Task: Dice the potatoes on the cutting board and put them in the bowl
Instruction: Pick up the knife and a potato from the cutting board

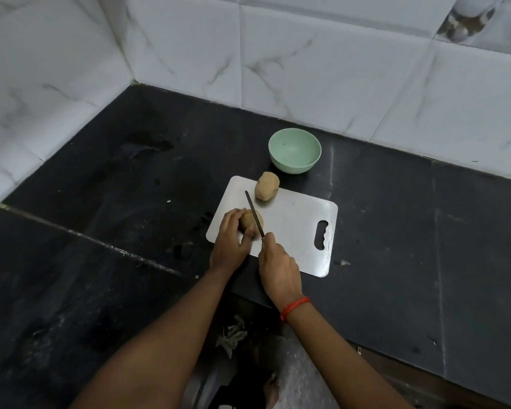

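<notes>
Black counter (396, 219), white tiled wall (307, 54)

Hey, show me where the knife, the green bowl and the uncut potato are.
knife (254, 213), head view, middle of the blade.
green bowl (294, 168), head view, near outer wall.
uncut potato (266, 185), head view, centre of its skin.

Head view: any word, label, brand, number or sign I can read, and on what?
No text reads anywhere in this view.
The cutting board: plain white, no print.
The bowl: plain green, no mark.
The potato and knife: no sticker or brand legible.
The wall tiles: veining only; the patterned tile at top right is blurred, no letters show.
</notes>
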